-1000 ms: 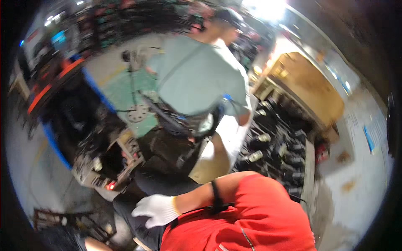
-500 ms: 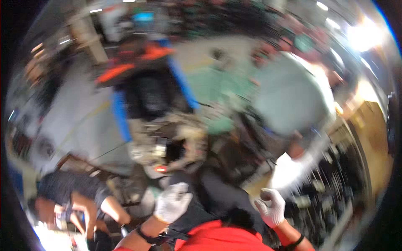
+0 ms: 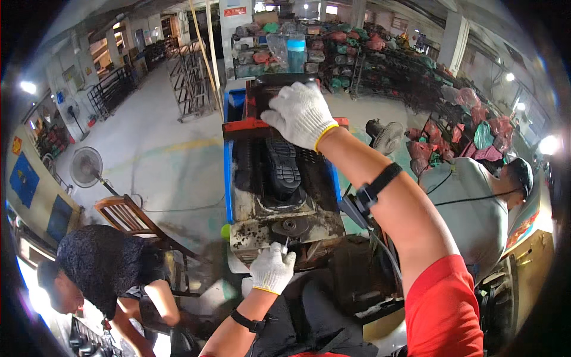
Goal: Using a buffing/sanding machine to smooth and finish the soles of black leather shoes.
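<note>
Both my hands wear white knit gloves. My left hand [image 3: 272, 271] is closed on a small metal lever [image 3: 287, 241] at the front of a worn, stained machine [image 3: 253, 235]. Stretched far forward, my right hand [image 3: 300, 113] has bent fingers over the red frame [image 3: 241, 126] at the machine's far end, beside a dark rounded cover [image 3: 285, 77]; its palm side is hidden. Between the hands, a black shoe sole [image 3: 284, 169] lies tread up in the machine's recess, its far end under the red frame. Blue panels [image 3: 228, 190] flank the machine.
On the left, a person in black [image 3: 113, 268] bends low near a wooden chair [image 3: 128, 214] and a standing fan [image 3: 87, 166]. A person in grey [image 3: 470, 202] sits close on the right. Another fan [image 3: 386, 137] and bagged piles [image 3: 476, 131] stand behind. A blue-lidded bottle [image 3: 295, 56] is beyond the machine.
My hands have moved from near my lap to the machine, the left onto the lever, the right onto the red frame. My view has swung; the earlier picture is blurred.
</note>
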Available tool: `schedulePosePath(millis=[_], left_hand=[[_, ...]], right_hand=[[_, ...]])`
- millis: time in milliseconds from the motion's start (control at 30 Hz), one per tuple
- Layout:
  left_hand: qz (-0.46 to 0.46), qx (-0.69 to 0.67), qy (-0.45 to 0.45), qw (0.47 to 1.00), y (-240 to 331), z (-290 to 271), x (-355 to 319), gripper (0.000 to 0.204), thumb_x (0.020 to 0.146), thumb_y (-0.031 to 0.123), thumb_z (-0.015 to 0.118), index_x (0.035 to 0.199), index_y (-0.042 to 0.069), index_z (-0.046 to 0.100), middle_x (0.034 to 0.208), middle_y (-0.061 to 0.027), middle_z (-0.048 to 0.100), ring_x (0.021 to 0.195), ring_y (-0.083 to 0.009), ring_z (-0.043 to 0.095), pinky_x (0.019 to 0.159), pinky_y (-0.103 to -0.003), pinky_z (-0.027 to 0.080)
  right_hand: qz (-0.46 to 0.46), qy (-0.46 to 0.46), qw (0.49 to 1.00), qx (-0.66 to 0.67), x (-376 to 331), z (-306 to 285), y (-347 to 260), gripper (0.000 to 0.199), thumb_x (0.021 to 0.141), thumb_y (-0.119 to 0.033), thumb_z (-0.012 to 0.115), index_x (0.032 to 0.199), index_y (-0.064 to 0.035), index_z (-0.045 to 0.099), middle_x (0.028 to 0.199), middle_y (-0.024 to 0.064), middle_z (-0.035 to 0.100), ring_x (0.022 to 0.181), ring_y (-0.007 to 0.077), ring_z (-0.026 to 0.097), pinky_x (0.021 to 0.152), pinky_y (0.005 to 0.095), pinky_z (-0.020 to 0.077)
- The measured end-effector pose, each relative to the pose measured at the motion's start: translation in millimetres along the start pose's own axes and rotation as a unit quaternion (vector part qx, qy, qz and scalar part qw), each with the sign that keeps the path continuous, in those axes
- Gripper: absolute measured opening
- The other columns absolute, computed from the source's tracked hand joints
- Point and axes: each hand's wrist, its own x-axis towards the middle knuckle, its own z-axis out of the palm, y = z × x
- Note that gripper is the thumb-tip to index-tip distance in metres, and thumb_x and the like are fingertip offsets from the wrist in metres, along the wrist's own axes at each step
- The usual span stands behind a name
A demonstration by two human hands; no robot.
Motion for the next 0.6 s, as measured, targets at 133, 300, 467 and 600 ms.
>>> schedulePosePath(millis=[133, 300, 467, 600], left_hand=[[0.038, 0.077, -0.054, 0.995, -7, 4, 13, 0.027, 0.099, 0.032, 0.071, 0.109, 0.007, 0.071, 0.084, -0.0161, 0.076, 0.080, -0.0394, 0.076, 0.070, -0.055, 0.060], [0.085, -0.005, -0.088, 0.992, -31, -14, 23, 0.035, 0.099, 0.028, 0.071, 0.122, 0.003, 0.072, 0.083, -0.0195, 0.074, 0.076, -0.0440, 0.074, 0.069, -0.057, 0.058], [0.241, -0.054, 0.074, 0.966, 4, -33, 141, 0.038, 0.089, 0.020, 0.079, 0.123, 0.005, 0.075, 0.114, -0.0190, 0.070, 0.104, -0.0440, 0.068, 0.092, -0.053, 0.057], [0.317, 0.106, -0.023, 0.942, -38, 40, 210, 0.036, 0.087, 0.010, 0.073, 0.121, 0.001, 0.071, 0.123, -0.0164, 0.067, 0.122, -0.0381, 0.063, 0.104, -0.048, 0.056]], right_hand=[[0.008, 0.246, 0.969, -0.005, 17, -23, 19, 0.047, 0.103, -0.053, 0.066, 0.108, -0.0085, 0.081, 0.109, 0.0169, 0.076, 0.109, 0.0404, 0.071, 0.095, 0.0528, 0.0561], [0.033, 0.130, 0.989, 0.065, 49, 3, 40, 0.060, 0.107, -0.063, 0.055, 0.108, -0.0097, 0.081, 0.111, 0.0199, 0.080, 0.106, 0.0398, 0.078, 0.093, 0.0517, 0.0609], [0.043, 0.004, 0.997, 0.065, 25, -1, 42, 0.062, 0.106, -0.068, 0.055, 0.106, -0.0115, 0.082, 0.106, 0.0205, 0.081, 0.101, 0.0420, 0.078, 0.091, 0.0519, 0.0614], [-0.003, -0.050, 0.992, 0.115, 19, -2, 14, 0.061, 0.106, -0.067, 0.056, 0.111, -0.0129, 0.083, 0.098, 0.0172, 0.081, 0.098, 0.0403, 0.078, 0.088, 0.0523, 0.0614]])
